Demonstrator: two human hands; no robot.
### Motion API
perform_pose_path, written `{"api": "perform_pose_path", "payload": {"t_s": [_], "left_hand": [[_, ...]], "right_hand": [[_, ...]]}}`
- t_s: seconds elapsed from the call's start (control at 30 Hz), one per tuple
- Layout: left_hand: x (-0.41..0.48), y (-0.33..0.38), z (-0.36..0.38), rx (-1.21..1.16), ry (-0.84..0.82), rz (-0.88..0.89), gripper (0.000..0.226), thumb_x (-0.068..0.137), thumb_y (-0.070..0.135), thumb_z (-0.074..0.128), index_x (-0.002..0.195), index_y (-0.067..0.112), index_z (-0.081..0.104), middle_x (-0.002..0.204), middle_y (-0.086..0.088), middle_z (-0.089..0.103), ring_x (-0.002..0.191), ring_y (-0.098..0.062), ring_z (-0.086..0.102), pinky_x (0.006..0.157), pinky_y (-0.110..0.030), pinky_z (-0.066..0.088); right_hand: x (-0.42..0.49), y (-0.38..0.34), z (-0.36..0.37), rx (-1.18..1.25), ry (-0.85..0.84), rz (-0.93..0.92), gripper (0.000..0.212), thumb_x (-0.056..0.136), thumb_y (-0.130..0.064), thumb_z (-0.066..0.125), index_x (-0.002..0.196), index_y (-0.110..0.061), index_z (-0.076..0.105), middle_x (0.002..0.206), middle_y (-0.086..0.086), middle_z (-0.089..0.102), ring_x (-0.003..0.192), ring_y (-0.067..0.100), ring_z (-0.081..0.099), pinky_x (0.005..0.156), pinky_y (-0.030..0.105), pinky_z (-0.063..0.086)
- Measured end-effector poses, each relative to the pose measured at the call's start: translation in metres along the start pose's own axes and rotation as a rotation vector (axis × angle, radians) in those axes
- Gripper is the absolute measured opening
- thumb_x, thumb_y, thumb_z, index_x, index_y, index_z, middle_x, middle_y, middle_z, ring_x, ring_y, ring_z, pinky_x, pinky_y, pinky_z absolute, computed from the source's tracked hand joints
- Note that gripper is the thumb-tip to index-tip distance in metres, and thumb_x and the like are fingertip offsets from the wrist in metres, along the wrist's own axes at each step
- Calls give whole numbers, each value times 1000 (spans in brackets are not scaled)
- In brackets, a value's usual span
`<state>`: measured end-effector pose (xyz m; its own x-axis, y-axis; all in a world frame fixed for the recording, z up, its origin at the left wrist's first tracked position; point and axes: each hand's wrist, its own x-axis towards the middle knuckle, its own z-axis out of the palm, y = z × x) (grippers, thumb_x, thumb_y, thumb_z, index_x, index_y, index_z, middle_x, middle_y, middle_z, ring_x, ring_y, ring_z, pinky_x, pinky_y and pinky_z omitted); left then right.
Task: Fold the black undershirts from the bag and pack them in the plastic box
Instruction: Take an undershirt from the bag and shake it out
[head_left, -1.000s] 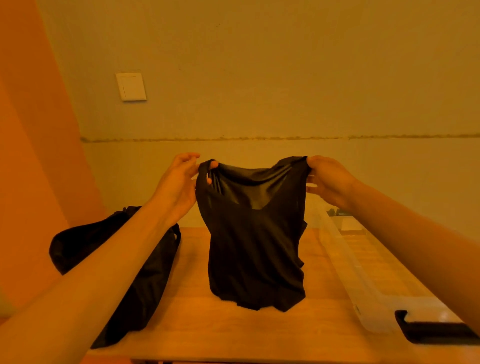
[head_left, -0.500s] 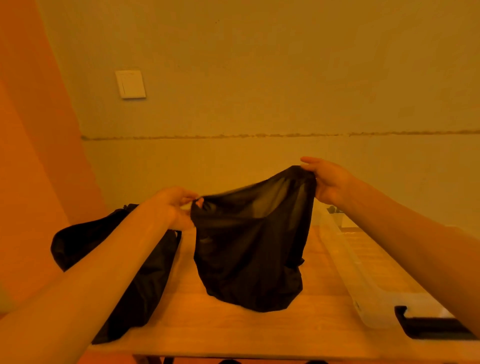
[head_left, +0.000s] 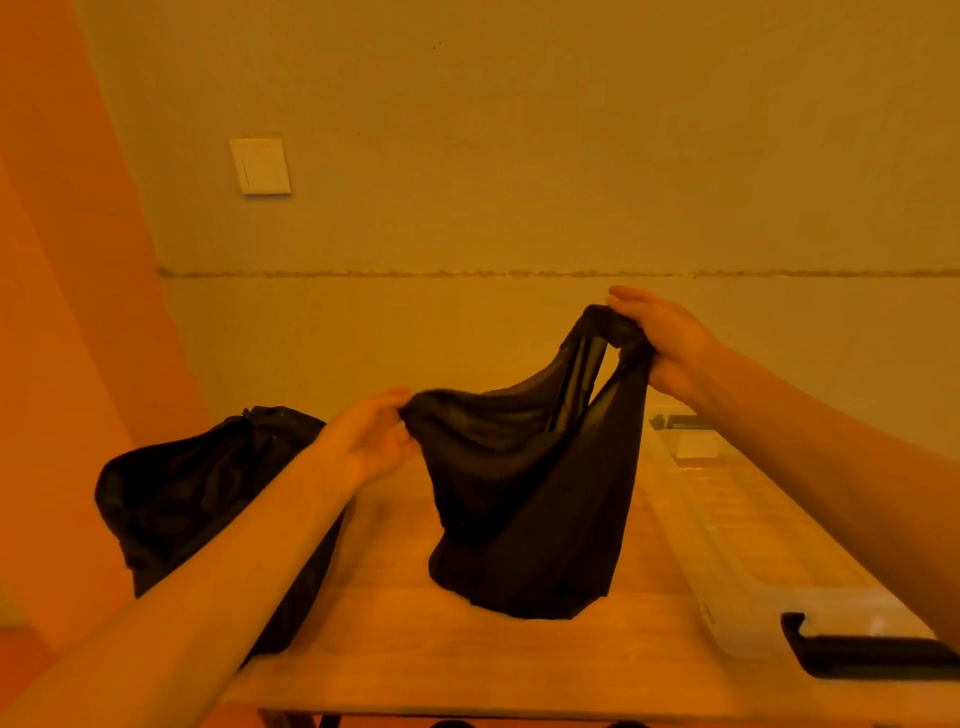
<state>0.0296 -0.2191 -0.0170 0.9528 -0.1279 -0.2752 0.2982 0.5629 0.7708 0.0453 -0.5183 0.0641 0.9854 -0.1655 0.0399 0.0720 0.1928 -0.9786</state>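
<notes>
As hands (head_left: 363, 447) (head_left: 670, 348) hold an undershirt (head_left: 524, 509), bag (head_left: 208, 493) and plastic box (head_left: 727, 561) flank it

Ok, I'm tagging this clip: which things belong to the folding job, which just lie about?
Job: thin black undershirt, left hand, right hand, black fabric bag, clear plastic box, wooden table.
Lying about: white wall switch.

The bag (head_left: 208, 499) lies on the table (head_left: 395, 649) at nine o'clock from the undershirt (head_left: 530, 509), the plastic box (head_left: 737, 618) at three o'clock, a wall switch (head_left: 260, 166) behind at eleven.
</notes>
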Motion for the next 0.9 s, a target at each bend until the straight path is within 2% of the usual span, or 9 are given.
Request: {"api": "perform_pose_path", "payload": {"t_s": [0.07,0.2,0.3,0.4,0.5,0.6,0.73,0.8,0.9], "left_hand": [[-1,19,8,-60,-30,186,18,102,1,48,97,14,58,88,-8,63,79,-19,64,58,-26,58],[-11,50,23,80,-109,442,21,100,-4,51,102,11,65,86,-6,72,77,-15,70,67,-21,57],[-18,67,33,240,-130,548,29,98,-3,56,117,15,67,98,-6,73,90,-18,70,78,-26,56],[-27,81,46,233,-131,573,42,95,-3,62,130,18,63,103,-10,74,96,-20,73,81,-28,57],[-32,100,58,222,-76,572,38,93,-1,66,127,15,64,108,-15,72,100,-22,72,82,-28,57],[-38,124,70,367,26,572,25,91,2,70,114,13,68,115,-15,70,99,-21,71,77,-27,58],[-43,147,80,598,95,627,9,91,11,73,99,14,71,103,-10,72,92,-21,70,76,-29,56],[-46,158,91,528,80,667,5,93,9,71,93,14,69,91,-6,72,83,-17,68,69,-25,56],[-55,185,113,267,-49,612,13,95,2,64,96,15,67,78,0,74,78,-13,68,65,-22,57]], "right_hand": [[4,1,-4,10,18,46,36,100,-16,60,137,-17,59,99,-1,68,73,7,67,54,22,52],[9,0,-7,143,13,20,34,100,-16,61,134,-18,61,104,-1,70,86,9,68,64,24,56],[14,-6,-7,195,53,-148,37,96,-9,66,131,-19,64,123,2,69,104,12,69,78,24,58],[17,-20,-2,294,79,-210,38,93,1,65,127,-17,67,132,8,64,113,20,68,91,31,59],[18,-41,10,292,74,-189,42,97,5,55,130,-20,64,126,11,64,110,22,68,86,32,60],[17,-66,17,328,33,-161,40,100,3,49,130,-19,62,119,8,64,109,22,67,78,28,60],[15,-92,21,307,-6,-152,19,98,-9,62,111,-20,70,116,4,67,113,18,64,81,25,57],[13,-104,21,298,-2,-202,23,96,-10,65,116,-21,70,114,1,68,107,15,65,79,24,58],[12,-128,19,307,4,-274,29,95,-9,67,121,-21,68,115,1,68,103,13,66,75,23,58]]}}
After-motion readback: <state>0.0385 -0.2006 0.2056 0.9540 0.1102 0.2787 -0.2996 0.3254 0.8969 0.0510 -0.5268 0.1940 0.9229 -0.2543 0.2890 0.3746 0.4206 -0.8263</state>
